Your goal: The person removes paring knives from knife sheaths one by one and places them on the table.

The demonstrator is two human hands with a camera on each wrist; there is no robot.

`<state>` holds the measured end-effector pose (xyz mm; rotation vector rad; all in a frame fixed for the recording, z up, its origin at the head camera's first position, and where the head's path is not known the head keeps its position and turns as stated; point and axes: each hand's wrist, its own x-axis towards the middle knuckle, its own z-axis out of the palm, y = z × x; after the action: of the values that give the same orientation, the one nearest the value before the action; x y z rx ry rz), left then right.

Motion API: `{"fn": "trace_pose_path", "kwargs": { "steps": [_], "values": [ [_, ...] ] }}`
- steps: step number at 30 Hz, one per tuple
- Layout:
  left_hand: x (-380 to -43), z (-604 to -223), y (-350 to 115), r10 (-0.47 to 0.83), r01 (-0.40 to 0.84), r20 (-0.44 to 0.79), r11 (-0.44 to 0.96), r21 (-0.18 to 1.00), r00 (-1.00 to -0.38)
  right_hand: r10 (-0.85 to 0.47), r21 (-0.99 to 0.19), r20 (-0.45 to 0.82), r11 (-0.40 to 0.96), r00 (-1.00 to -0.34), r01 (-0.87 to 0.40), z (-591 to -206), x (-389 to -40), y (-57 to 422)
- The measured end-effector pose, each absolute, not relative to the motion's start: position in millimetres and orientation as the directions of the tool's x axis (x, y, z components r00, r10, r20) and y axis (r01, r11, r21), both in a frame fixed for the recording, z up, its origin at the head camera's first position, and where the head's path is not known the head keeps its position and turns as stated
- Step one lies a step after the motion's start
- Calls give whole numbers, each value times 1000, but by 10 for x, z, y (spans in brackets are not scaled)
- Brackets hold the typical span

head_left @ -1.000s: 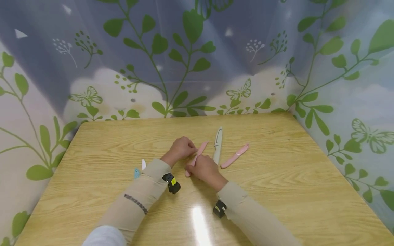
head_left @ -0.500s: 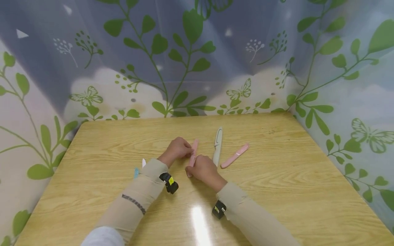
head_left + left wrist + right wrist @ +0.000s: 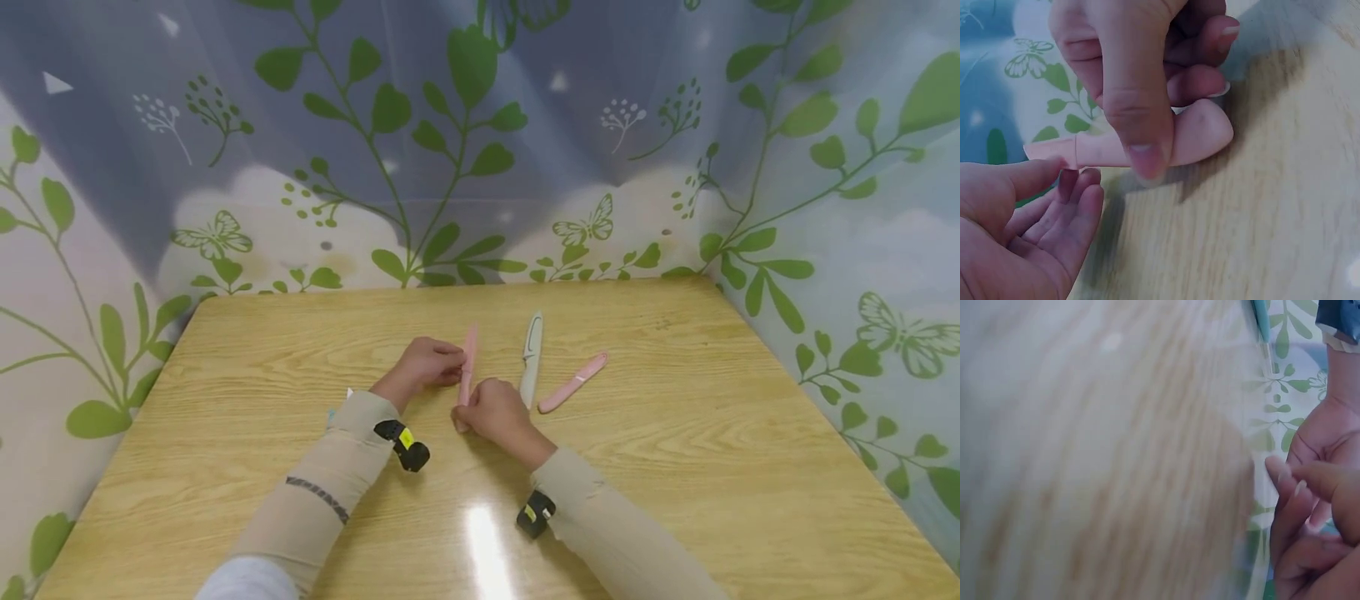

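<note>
A pink knife point(image 3: 468, 352) points away from me, gripped at both ends. My right hand point(image 3: 497, 410) pinches its rounded handle point(image 3: 1207, 132), thumb on the near side. My left hand point(image 3: 429, 363) pinches the blade part point(image 3: 1047, 150) just past a seam, with thumb and fingertips. Whether that part is bare blade or a cover, I cannot tell. In the right wrist view both hands crowd the right edge and the knife is hidden.
Right of my hands lie a pale grey-green knife point(image 3: 531, 358) and a second pink knife point(image 3: 573, 382) with a white band. Something white and blue point(image 3: 332, 412) lies mostly behind the left sleeve. A patterned curtain point(image 3: 450, 167) backs the wooden table point(image 3: 675, 433).
The pink knife has swung from a rightward slant to nearly straight ahead. My left hand has shifted slightly left and now pinches its blade part; the right hand has barely moved.
</note>
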<state>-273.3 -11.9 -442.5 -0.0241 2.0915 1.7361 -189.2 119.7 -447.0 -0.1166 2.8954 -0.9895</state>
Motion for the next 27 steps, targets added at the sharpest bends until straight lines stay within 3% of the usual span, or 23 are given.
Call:
{"fn": "trace_pose_path", "kwargs": {
  "steps": [12, 27],
  "values": [
    [-2764, -4400, -226, 278, -325, -356, 152, 933, -892, -202, -741, -91, 668, -975, -69, -4507, -1908, 1249],
    [-2686, -4270, -317, 433, -285, -276, 45, 957, -858, -287, -816, -58, 566, -956, -120, -4466, -1870, 1335]
  ]
}}
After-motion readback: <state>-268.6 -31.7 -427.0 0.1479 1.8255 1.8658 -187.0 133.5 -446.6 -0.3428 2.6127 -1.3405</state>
